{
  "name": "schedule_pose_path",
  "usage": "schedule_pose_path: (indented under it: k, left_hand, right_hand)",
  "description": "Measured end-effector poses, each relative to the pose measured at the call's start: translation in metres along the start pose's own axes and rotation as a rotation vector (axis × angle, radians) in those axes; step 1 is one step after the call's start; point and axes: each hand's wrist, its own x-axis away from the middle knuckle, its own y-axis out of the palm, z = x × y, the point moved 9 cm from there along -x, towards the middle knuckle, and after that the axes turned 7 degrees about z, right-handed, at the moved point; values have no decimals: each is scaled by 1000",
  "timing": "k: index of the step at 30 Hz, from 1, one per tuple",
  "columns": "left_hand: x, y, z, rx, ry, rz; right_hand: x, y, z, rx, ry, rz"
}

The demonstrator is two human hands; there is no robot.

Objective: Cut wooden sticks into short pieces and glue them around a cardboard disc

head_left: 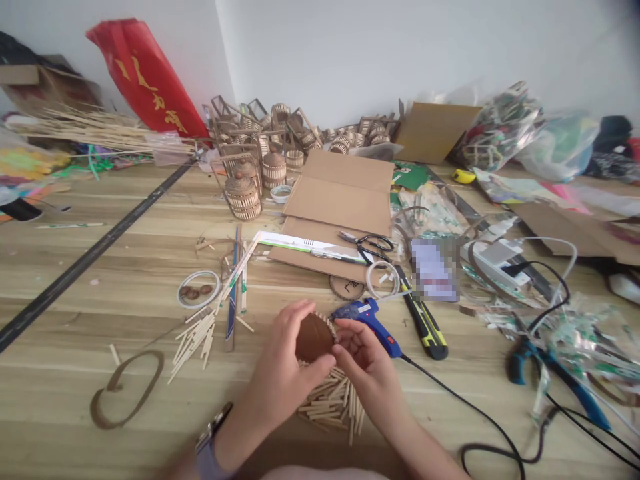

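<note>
A round brown piece [315, 337] with small wooden sticks along its edge is held up between both hands. My left hand [285, 370] wraps round its left side, thumb across the lower front. At its right edge, the fingers and thumb of my right hand [366, 363] are closed on the rim. Under the hands lies a pile of short wooden sticks [330, 403]. A blue glue gun [373, 323] rests just beyond my right hand. More sticks [196, 341] are scattered to the left, near a white ring [199, 289] around small brown discs.
Cardboard [340, 193], black scissors [373, 247] and a yellow-black cutter [425, 320] lie ahead. Blue-handled pliers [560, 380] and cables are at right. Small stick lanterns [243, 193] stand at the back. A brown strip loop [127, 390] lies at left.
</note>
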Motion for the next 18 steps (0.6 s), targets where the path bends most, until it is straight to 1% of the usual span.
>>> schedule_pose_path:
  k: [2, 5, 7, 9, 10, 11, 12, 14, 16, 18]
  left_hand:
    - [6, 8, 3, -116, 106, -8]
    - [9, 12, 1, -243, 157, 10]
    - [7, 14, 0, -256, 172, -28]
    - [3, 14, 1, -255, 197, -83]
    - [1, 13, 1, -267, 218, -105]
    - [-3, 12, 2, -292, 244, -118]
    - [-7, 10, 1, -326, 274, -129]
    - [-15, 9, -1, -395, 347, -170]
    - [-25, 11, -9, -456, 380, -239]
    - [-33, 16, -21, -507, 394, -341]
  right_hand:
    - [1, 1, 2, -6, -1, 5]
    - [4, 5, 3, -13, -2, -22]
    - [4, 7, 0, -10, -12, -65]
    - [1, 5, -7, 65, -51, -112]
    - [-2, 1, -11, 157, -87, -126]
    - [-7, -5, -17, 296, -139, -129]
    - [-12, -15, -22, 491, -206, -101]
    - [-23, -37, -28, 940, -292, -27]
    - [-33, -61, -28, 1054, -293, 40]
    - [-39, -78, -22, 1129, -272, 81]
